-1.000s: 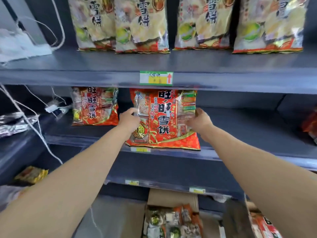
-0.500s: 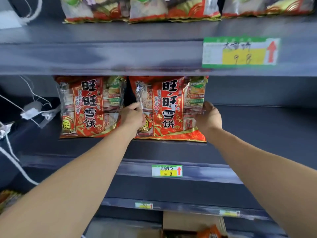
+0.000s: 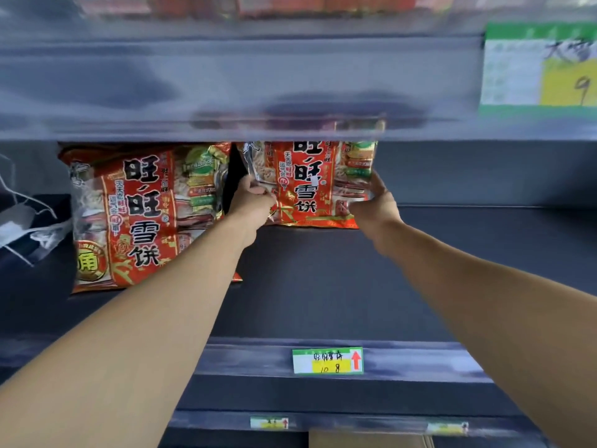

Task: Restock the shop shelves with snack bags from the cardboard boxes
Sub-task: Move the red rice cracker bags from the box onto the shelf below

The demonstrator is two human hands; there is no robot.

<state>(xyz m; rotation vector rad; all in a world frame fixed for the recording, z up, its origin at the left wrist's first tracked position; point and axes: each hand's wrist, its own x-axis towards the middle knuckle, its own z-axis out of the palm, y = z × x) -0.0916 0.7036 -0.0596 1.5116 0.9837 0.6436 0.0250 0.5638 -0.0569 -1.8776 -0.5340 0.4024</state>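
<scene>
A red snack bag (image 3: 310, 185) stands upright deep at the back of the dark middle shelf (image 3: 323, 286). My left hand (image 3: 253, 202) grips its left edge and my right hand (image 3: 376, 205) holds its right edge. Its top is hidden behind the upper shelf's front lip (image 3: 226, 85). A second red snack bag (image 3: 142, 218) of the same kind stands to the left, nearer the front, apart from my hands.
A price label (image 3: 328, 361) sits on the middle shelf's front edge, and a larger label (image 3: 539, 66) on the upper lip at right. White cords and tags (image 3: 26, 221) hang at far left. A cardboard box top (image 3: 368, 440) shows at the bottom. Bare shelf extends right of the held bag.
Both hands have pushed the held bag further back on the shelf. The camera has moved closer and lower, so the upper shelf lip now covers the bag's top.
</scene>
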